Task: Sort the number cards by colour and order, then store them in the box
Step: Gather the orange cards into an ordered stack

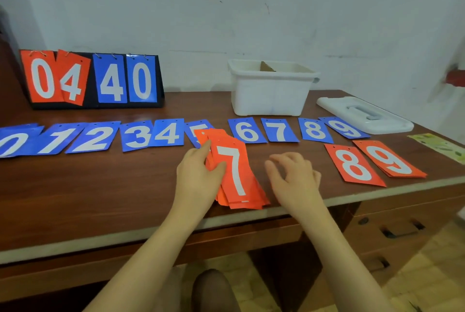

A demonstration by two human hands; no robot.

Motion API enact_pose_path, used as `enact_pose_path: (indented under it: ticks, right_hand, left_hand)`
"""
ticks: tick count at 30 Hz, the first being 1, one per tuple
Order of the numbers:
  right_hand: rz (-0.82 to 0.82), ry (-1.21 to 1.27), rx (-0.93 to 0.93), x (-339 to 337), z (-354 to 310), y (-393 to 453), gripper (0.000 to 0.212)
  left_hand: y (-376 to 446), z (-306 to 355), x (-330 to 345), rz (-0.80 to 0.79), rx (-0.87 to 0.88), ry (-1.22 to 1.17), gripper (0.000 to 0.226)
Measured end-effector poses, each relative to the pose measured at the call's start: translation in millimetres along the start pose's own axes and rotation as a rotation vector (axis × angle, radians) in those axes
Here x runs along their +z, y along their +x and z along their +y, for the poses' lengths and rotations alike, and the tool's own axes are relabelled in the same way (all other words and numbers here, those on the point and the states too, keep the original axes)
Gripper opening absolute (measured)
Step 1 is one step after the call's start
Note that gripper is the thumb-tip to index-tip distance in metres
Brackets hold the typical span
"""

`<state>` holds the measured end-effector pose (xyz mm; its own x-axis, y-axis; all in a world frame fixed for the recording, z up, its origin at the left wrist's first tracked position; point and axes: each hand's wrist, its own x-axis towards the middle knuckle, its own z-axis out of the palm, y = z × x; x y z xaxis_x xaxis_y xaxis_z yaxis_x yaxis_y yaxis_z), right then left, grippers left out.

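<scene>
A row of blue number cards (166,133), 0 to 9, lies across the brown table (75,186). Nearer me my left hand (198,173) grips a stack of red cards (236,176) with a 7 on top, thumb over its left edge. My right hand (294,176) hovers just right of the stack, fingers loosely curled and holding nothing. A red 8 card (353,165) and a small pile topped by a red 9 card (388,159) lie at the right. The white box (271,95) stands open behind the blue row.
The box's white lid (364,115) lies to its right. A scoreboard stand (93,80) showing 04 in red and 40 in blue stands at the back left. A green patterned sheet (440,145) lies at the table's right edge. Drawers (397,231) sit below right.
</scene>
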<state>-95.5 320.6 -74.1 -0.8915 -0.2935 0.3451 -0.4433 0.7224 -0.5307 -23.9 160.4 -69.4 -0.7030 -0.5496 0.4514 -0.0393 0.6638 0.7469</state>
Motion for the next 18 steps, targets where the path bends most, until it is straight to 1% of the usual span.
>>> enact_pose_path:
  ticks: [2, 3, 5, 7, 8, 10, 12, 15, 18]
  right_hand:
    - [0.113, -0.065, 0.052, -20.4, 30.4, 9.9, 0.042]
    - [0.136, -0.122, 0.087, -31.0, 47.2, 14.5, 0.046]
    - [0.112, -0.259, 0.166, -49.0, 78.4, 18.2, 0.053]
    - [0.035, -0.335, 0.206, -57.8, 96.3, 15.6, 0.063]
    - [-0.005, -0.334, 0.18, -59.0, 98.8, 13.7, 0.066]
    - [-0.062, -0.281, 0.07, -55.9, 99.6, 11.5, 0.062]
    - [-0.16, -0.225, -0.032, -50.8, 100.3, 9.9, 0.06]
    - [-0.295, -0.153, -0.177, -53.7, 105.4, 6.5, 0.061]
    - [-0.412, -0.024, -0.227, -63.9, 110.7, 3.1, 0.06]
  left_hand:
    - [2.3, 10.9, 16.0, -0.031, -0.005, -0.064, 0.055]
    - [2.5, 17.5, 24.2, -0.049, -0.004, -0.089, 0.056]
    - [3.2, 28.7, 40.1, -0.071, 0.011, -0.105, 0.053]
    - [4.2, 36.2, 53.9, -0.087, 0.016, -0.105, 0.05]
    - [5.0, 39.1, 59.8, -0.098, 0.009, -0.095, 0.05]
    - [7.1, 42.0, 68.7, -0.114, 0.006, -0.068, 0.049]
    - [8.2, 42.9, 73.7, -0.129, 0.015, -0.033, 0.045]
    - [8.4, 39.0, 72.2, -0.15, 0.021, 0.063, 0.049]
    - [10.7, 34.8, 67.4, -0.119, -0.004, 0.111, 0.047]
